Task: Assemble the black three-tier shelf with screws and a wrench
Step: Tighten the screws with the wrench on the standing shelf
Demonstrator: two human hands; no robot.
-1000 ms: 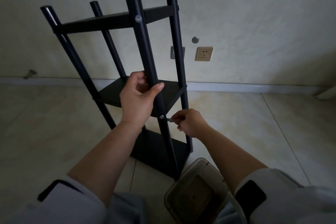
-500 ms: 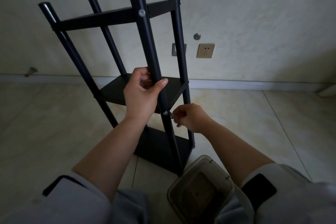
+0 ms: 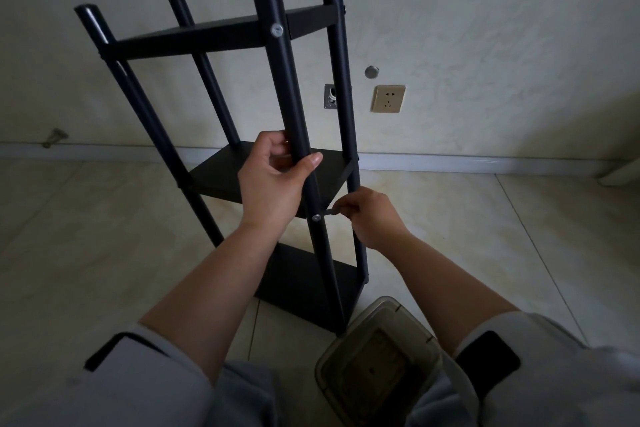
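Your left hand [image 3: 273, 184] grips the shelf's [image 3: 214, 35] near post; your right hand [image 3: 374, 215] pinches the wrench [image 3: 329, 212] at the middle-tier screw [image 3: 316, 217].

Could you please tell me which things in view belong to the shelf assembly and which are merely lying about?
In use: black shelf, near post, screw, wrench, left hand, right hand.

Lying about: plastic container, wall socket.
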